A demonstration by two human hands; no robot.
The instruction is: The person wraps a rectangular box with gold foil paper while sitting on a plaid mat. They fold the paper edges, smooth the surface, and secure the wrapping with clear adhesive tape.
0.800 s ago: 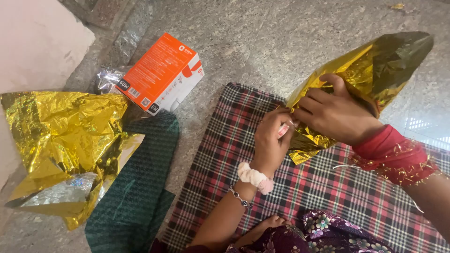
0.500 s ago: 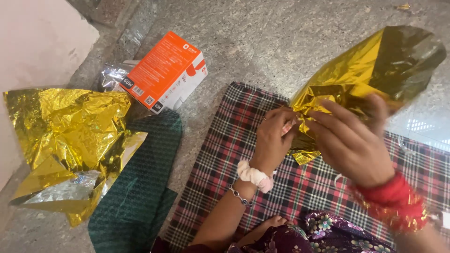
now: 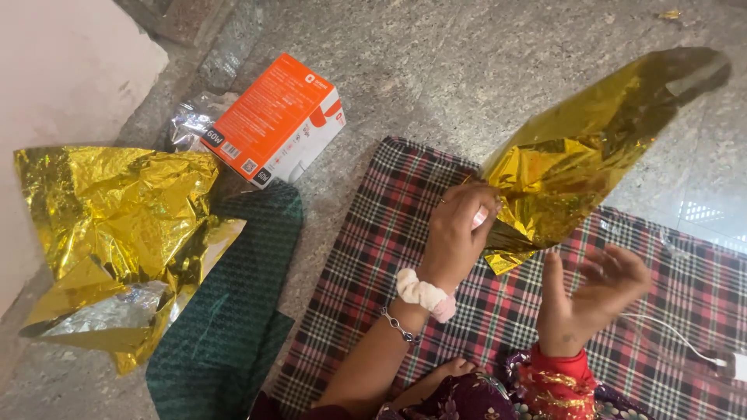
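Dim, warm indoor light. Hard glare on crumpled gold foil sheet [image 3: 117, 233] at left and on raised gold foil wrap [image 3: 583, 152]. Pale reflection on polished grey stone floor [image 3: 692, 210] at right. Right hand [image 3: 587, 299] motion-blurred; left hand [image 3: 459, 229] sharp. Soft shadow under orange-and-white cardboard box [image 3: 272, 120].

The right hand [image 3: 591, 292] is motion-blurred; the green cloth [image 3: 222, 311] runs off the bottom edge.

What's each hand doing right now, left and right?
Left hand: closed, pinching the gold foil sheet.
Right hand: open, fingers spread, holding nothing, apart from the foil.
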